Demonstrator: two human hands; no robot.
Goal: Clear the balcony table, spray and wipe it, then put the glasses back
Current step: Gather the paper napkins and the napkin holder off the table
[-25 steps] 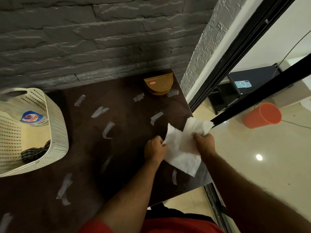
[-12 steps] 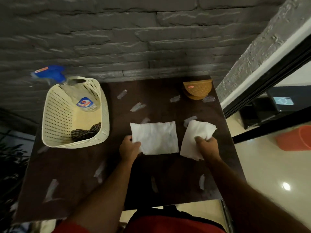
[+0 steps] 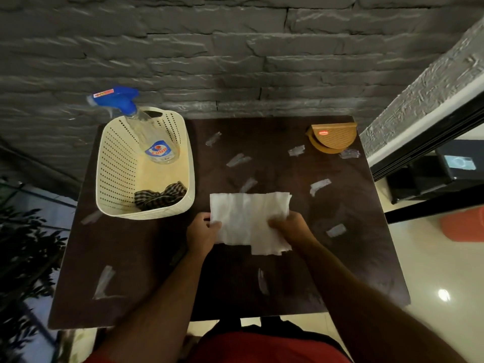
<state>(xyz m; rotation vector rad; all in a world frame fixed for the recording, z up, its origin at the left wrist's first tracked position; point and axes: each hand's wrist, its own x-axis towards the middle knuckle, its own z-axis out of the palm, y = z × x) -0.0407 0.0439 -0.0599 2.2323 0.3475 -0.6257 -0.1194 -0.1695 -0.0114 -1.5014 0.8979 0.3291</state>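
Note:
A white paper towel (image 3: 246, 218) lies spread on the dark brown table (image 3: 340, 244), near its middle. My left hand (image 3: 203, 233) pinches the towel's left edge. My right hand (image 3: 289, 227) grips its right side, and a second layer of towel sticks out below that hand. A clear spray bottle (image 3: 154, 145) with a blue trigger head leans in a cream perforated basket (image 3: 115, 179) at the table's left. No glasses are in view.
A checked cloth (image 3: 159, 196) lies in the basket's near end. A brown woven holder (image 3: 332, 137) stands at the far right corner. Several pale smears mark the tabletop. A grey stone wall is behind, a black door frame and an orange bucket (image 3: 463, 224) at right, a plant at left.
The view swung left and took in the whole table. My two hands held separate towel pieces apart; now they have come together and the pieces lie overlapped on the table.

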